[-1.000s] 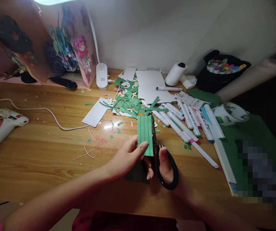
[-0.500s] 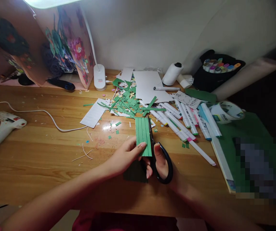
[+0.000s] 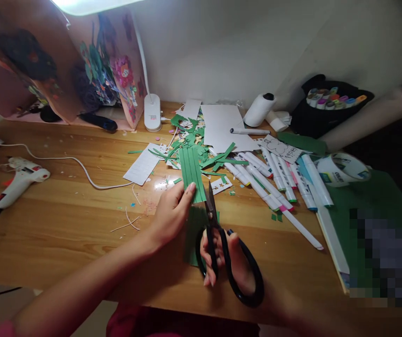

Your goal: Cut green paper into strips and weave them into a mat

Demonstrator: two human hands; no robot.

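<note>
My left hand pinches a green paper piece between thumb and fingers. Dark lines run lengthwise along that paper. My right hand has its thumb and fingers through the black handles of a pair of scissors. The scissor blades stand apart, their tips just right of the paper's lower corner. Below the held piece, another green paper sheet lies on the table, partly covered by the scissors and my hand. Beyond my left hand is a heap of green paper scraps.
White markers lie scattered on the right, near a roll of tape. A glue gun rests at left beside a white cord. White paper, a thread spool and a black marker case stand at the back.
The green paper has moved left and away from me. The scissors have come back towards me, off the paper's right edge, and their blades have spread. Another green strip lies at the scrap heap.
</note>
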